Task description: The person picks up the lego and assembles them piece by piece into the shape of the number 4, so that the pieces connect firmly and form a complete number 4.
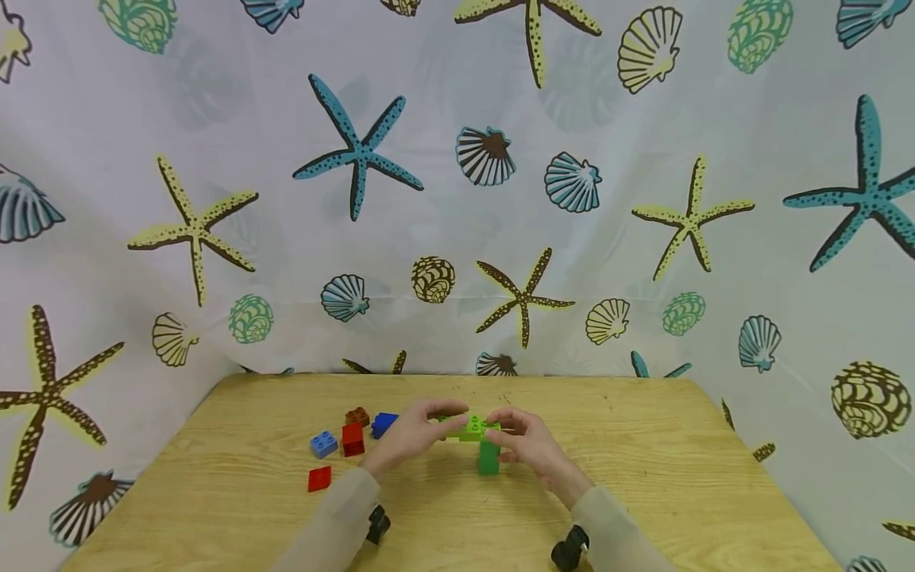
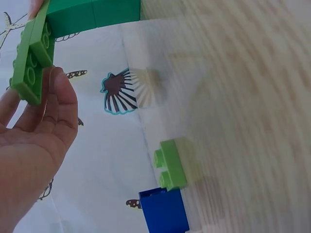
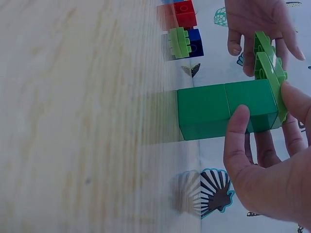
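Two dark green bricks stand stacked as a short tower [image 1: 489, 459] in the middle of the wooden table [image 1: 643, 477]. A light green flat plate [image 1: 472, 430] lies across its top. My left hand [image 1: 445, 423] pinches the plate's left end. My right hand [image 1: 503, 434] grips the top of the tower, thumb on the upper brick and a fingertip against the plate. In the right wrist view the tower [image 3: 223, 109], the plate [image 3: 270, 68], my right hand [image 3: 265, 145] and my left hand [image 3: 257, 29] all show. The left wrist view shows the plate [image 2: 30, 60] at my left hand's fingers [image 2: 60, 104].
Loose bricks lie left of the hands: a light blue brick [image 1: 324, 443], a red brick [image 1: 353, 438], a brown brick [image 1: 357, 415], a dark blue brick [image 1: 384, 423] and a red flat piece [image 1: 319, 477]. A small light green brick [image 2: 170, 165] sits by the dark blue one. A seashell-print curtain [image 1: 457, 199] hangs behind the table.
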### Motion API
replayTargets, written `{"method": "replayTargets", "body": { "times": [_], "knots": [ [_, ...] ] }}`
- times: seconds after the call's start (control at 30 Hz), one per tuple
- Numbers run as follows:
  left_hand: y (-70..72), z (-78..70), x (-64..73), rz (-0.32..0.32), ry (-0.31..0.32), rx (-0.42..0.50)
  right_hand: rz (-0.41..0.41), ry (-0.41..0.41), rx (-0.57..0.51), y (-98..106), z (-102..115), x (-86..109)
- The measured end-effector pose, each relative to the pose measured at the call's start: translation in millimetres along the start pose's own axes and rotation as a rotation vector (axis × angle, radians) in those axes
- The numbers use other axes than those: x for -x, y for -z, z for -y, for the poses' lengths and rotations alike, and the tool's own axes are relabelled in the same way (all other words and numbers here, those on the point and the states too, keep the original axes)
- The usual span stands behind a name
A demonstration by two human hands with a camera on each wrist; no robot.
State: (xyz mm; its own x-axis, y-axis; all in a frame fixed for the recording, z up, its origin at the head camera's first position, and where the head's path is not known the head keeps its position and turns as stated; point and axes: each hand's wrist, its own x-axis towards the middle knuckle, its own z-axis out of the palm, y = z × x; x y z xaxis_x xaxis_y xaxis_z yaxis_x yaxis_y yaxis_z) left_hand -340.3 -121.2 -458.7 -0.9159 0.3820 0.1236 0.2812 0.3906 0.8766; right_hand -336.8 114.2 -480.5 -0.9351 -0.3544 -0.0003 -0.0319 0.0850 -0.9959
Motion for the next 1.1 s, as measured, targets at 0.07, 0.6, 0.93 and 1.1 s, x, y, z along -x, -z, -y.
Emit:
{"method": "replayTargets", "body": {
  "times": [0.07, 0.6, 0.93, 1.1],
  "knots": [
    [4.1, 0.0, 2.5, -0.030, 0.003, -0.006, 0.001, 0.000, 0.002, -1.2, -0.1, -0.1],
    [27.1, 8.1, 18.3, -0.158, 0.024, -0.055, -0.008, -0.004, -0.024, -2.8, 0.1, 0.7],
    [42.6, 22.0, 32.6, -0.144, 0.002, -0.020, -0.002, -0.008, -0.011, 1.2, 2.4, 1.4],
    [53.8, 27.8, 45.5, -0.089, 0.024, -0.040, 0.001, -0.012, -0.012, 0.8, 0.6, 1.0]
  ]
}}
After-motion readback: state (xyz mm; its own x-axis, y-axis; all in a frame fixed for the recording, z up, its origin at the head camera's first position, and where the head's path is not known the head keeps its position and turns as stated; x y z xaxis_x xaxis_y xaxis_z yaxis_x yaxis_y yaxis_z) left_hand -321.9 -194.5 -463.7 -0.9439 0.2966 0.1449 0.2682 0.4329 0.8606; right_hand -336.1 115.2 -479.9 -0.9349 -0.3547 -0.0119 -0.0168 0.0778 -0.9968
